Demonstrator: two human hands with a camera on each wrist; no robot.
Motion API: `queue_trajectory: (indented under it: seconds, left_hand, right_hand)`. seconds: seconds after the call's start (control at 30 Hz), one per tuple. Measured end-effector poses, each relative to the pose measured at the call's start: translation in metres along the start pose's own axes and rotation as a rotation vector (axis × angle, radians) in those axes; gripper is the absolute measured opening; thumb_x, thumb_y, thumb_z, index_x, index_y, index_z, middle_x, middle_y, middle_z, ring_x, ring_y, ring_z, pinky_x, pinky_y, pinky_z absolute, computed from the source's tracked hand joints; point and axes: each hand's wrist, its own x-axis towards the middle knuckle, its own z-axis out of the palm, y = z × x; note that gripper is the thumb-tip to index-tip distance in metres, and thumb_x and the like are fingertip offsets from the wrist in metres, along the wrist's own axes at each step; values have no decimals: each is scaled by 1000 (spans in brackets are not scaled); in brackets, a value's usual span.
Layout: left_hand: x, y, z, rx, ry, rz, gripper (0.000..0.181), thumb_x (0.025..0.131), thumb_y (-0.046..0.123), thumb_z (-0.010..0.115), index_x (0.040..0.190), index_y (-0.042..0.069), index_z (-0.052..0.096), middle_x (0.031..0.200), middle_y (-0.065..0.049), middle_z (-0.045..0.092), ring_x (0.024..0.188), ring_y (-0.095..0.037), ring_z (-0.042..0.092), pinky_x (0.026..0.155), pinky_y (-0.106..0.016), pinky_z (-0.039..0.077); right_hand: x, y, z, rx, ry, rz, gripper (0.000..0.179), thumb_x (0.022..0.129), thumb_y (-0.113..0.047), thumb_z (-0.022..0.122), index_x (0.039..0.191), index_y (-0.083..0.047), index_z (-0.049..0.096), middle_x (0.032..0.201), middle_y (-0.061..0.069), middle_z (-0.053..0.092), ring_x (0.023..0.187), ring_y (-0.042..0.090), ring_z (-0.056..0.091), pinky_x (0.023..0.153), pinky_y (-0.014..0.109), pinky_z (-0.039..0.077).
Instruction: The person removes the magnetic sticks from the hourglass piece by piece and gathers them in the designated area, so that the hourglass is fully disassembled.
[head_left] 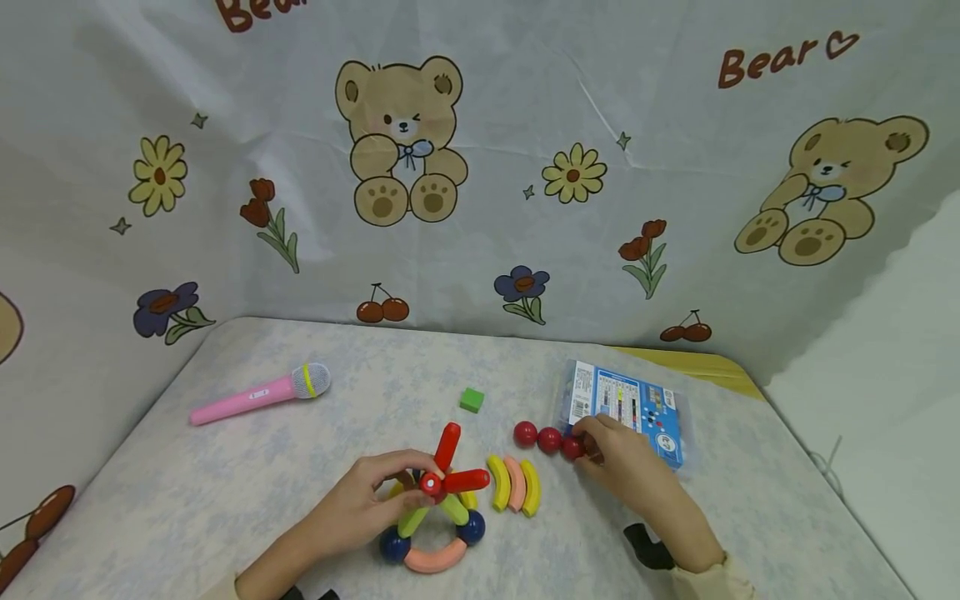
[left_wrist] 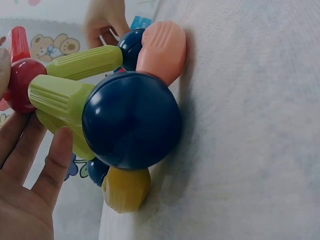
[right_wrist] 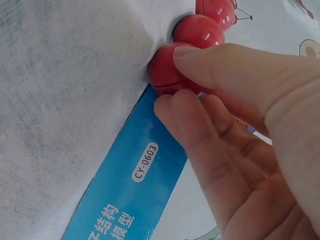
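Note:
My left hand [head_left: 375, 493] pinches the red ball [left_wrist: 22, 92] at the top of a magnetic-stick structure, with the thumb on one side and fingers beneath. Two red sticks [head_left: 467, 480] jut from that ball. Yellow-green sticks [left_wrist: 75, 62] slope down from it to dark blue balls [left_wrist: 132, 120], joined low down by a pink curved stick [head_left: 436, 557] and yellow curved ones [left_wrist: 126, 190]. Over on the right, my right hand [head_left: 628, 467] pinches the end red ball [right_wrist: 167, 69] between thumb and fingers; two more red balls [head_left: 537, 437] adjoin it in a row.
Two yellow curved sticks [head_left: 531, 488] flank a pink one [head_left: 514, 483] between the hands. Behind the right hand lies a blue-and-white box [head_left: 648, 408] in clear wrapping. A green block [head_left: 472, 400] sits farther back, and a pink toy microphone [head_left: 258, 396] lies at the left.

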Motion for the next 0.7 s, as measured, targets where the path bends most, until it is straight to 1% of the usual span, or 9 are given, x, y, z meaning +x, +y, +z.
queue_trajectory:
  seconds: [0.1, 0.2, 0.47, 0.6, 0.7]
  left_hand:
    - [0, 1, 0, -1, 1, 4, 20, 100, 19, 68, 120, 21, 68, 112, 2, 73, 96, -14, 67, 87, -30, 58]
    - [-1, 1, 0, -1, 2, 4, 20, 100, 19, 68, 120, 21, 68, 112, 2, 73, 96, -14, 67, 87, -30, 58]
    - [-1, 1, 0, -2, 2, -16, 21, 100, 20, 69, 120, 22, 68, 112, 3, 73, 97, -14, 67, 88, -30, 57]
    - [-1, 1, 0, -1, 1, -29, 20, 100, 20, 69, 120, 23, 68, 113, 4, 73, 97, -13, 67, 87, -30, 57]
    - [-1, 1, 0, 4, 0, -35, 20, 100, 21, 69, 120, 24, 68, 113, 4, 73, 96, -13, 67, 87, -30, 57]
  right_hand:
    - [1, -1, 0, 15, -29, 32, 33, 82, -11, 88, 109, -13, 71, 91, -4, 67, 81, 9, 61, 74, 27, 60]
    - [1, -1, 1, 11, -39, 44, 32, 82, -12, 88, 109, -14, 71, 89, -5, 66, 79, 10, 59, 73, 26, 59]
    - [0, 0, -3, 7, -37, 38, 30, 84, -13, 87, 109, -14, 71, 84, -7, 62, 75, 10, 54, 67, 24, 52]
    - [-1, -2, -6, 0, -22, 24, 30, 83, -13, 87, 109, -14, 71, 84, -8, 64, 76, 9, 55, 68, 23, 53]
    - [-3, -9, -10, 18, -5, 13, 28, 85, -16, 87, 109, -16, 72, 84, -10, 66, 74, 7, 56, 68, 22, 54]
